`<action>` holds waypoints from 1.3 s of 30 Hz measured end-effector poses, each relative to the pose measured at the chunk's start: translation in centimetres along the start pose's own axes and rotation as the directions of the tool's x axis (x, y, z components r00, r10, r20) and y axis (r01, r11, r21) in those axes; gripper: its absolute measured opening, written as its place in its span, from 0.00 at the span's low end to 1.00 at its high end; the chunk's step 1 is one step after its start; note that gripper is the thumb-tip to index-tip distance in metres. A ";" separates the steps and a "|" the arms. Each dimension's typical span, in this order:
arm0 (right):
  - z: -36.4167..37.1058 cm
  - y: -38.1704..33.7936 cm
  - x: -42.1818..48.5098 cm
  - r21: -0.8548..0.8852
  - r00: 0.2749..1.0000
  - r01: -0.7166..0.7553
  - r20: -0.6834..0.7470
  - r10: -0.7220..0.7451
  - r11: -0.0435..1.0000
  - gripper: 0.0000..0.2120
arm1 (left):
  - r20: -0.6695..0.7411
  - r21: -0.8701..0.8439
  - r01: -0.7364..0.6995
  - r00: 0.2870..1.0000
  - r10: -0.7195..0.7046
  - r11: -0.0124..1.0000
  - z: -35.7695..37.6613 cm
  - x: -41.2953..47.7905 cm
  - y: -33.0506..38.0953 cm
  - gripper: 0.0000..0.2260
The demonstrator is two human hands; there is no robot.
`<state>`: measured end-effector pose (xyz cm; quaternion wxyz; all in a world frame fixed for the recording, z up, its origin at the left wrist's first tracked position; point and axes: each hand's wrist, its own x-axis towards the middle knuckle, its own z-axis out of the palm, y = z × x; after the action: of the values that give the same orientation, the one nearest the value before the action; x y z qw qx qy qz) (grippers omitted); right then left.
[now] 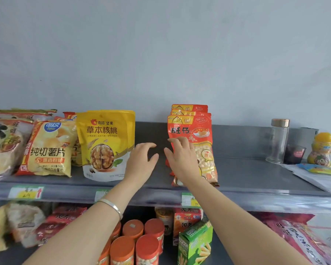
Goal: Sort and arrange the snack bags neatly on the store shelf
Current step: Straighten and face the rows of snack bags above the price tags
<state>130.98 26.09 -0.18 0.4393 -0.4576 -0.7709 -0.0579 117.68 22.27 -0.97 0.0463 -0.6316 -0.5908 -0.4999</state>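
Head view. A grey shelf (256,175) runs across the middle of the frame below a bare wall. The left hand (141,161) hovers at centre over the bare stretch of shelf, fingers loosely curved and spread, holding nothing. A silver bracelet (112,206) circles its wrist. The right hand (182,159), just right of it, lays nearly straight fingers (180,143) on the front of the foremost of three red snack bags (197,131), which stand upright one behind another right of centre, with the thumb held apart to the left.

Left of the hands stands a yellow walnut bag (103,142), then a potato chip bag (50,150) and a large cracker bag (2,146) at the frame's left edge. At the right of the shelf are a glass bottle (278,142), a dark cup (294,153) and a yellow-capped jar (322,150).

On the lower shelf, between the forearms, stand orange-lidded canisters (134,245) and a green box (195,243).
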 end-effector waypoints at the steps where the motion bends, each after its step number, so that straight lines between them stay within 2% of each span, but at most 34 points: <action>1: 0.5 -0.6 -0.1 0.025 1.000 0.023 0.016 -0.023 0.999 0.20 | -0.020 0.023 -0.004 1.000 0.004 1.000 -0.9 -0.4 -0.5 0.15; 4: 2.2 -2.5 -0.3 0.111 0.996 0.033 0.082 -0.042 0.993 0.20 | -0.152 0.102 0.009 0.988 0.007 0.995 -3.7 -1.2 -2.3 0.16; 7: 3.3 -4.5 0.4 0.197 0.991 -0.023 0.135 -0.004 0.980 0.21 | -0.337 0.143 0.036 0.942 0.015 0.989 -6.4 -1.0 -4.2 0.20; 9: 4.0 -5.7 1.1 0.255 0.988 -0.059 0.151 0.020 0.965 0.22 | -0.415 0.072 0.084 0.909 -0.046 0.994 -7.9 -0.6 -5.4 0.24; 12: 5.6 -7.1 2.4 0.362 0.979 -0.152 0.184 0.089 0.920 0.23 | -0.457 -0.111 0.100 0.878 -0.140 0.989 -9.5 0.2 -7.1 0.28; 15: 7.5 -8.2 3.1 0.502 0.939 -0.331 0.263 0.224 0.799 0.24 | -0.372 -0.408 0.138 0.878 -0.302 0.903 -10.6 1.3 -9.2 0.27; 17: 8.6 -8.7 3.0 0.598 0.902 -0.431 0.306 0.305 0.676 0.25 | -0.235 -0.583 0.235 0.868 -0.438 0.778 -10.8 2.2 -11.2 0.27; 18: 9.0 -8.9 3.0 0.647 0.878 -0.478 0.329 0.347 0.594 0.25 | -0.134 -0.657 0.307 0.851 -0.507 0.688 -10.6 2.7 -12.5 0.31; 19: 9.4 -9.0 2.9 0.683 0.848 -0.524 0.359 0.390 0.509 0.26 | -0.028 -0.714 0.374 0.829 -0.558 0.592 -10.1 3.1 -13.8 0.35; 21: 10.0 -9.1 2.9 0.706 0.794 -0.587 0.405 0.453 0.397 0.27 | 0.100 -0.768 0.447 0.791 -0.604 0.459 -9.4 3.4 -15.4 0.34; 23: 10.7 -9.0 3.1 0.697 0.776 -0.606 0.414 0.475 0.384 0.27 | 0.169 -0.772 0.502 0.754 -0.635 0.390 -9.1 3.6 -15.7 0.30; 26: 11.7 -8.9 3.3 0.699 0.806 -0.576 0.400 0.436 0.424 0.24 | 0.183 -0.767 0.530 0.721 -0.668 0.363 -9.1 3.9 -15.6 0.32; 30: 12.2 -9.2 3.3 0.738 0.874 -0.471 0.316 0.369 0.484 0.22 | 0.188 -0.747 0.505 0.784 -0.591 0.432 -9.0 3.9 -14.7 0.26; 33: 11.9 -9.3 3.0 0.759 0.872 -0.454 0.272 0.407 0.467 0.22 | 0.219 -0.733 0.501 0.814 -0.538 0.459 -8.6 3.6 -13.8 0.26; 36: 11.6 -8.8 2.9 0.775 0.857 -0.461 0.263 0.442 0.432 0.24 | 0.213 -0.717 0.496 0.826 -0.522 0.491 -7.7 3.6 -13.5 0.30; 39: 11.0 -8.4 3.0 0.784 0.839 -0.476 0.271 0.471 0.398 0.23 | 0.228 -0.743 0.477 0.840 -0.493 0.469 -7.2 3.6 -13.0 0.32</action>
<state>117.18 28.59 -2.02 0.5966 -0.3948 -0.5431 0.4395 102.50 23.96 -1.88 -0.3685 -0.3893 -0.4693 -0.7018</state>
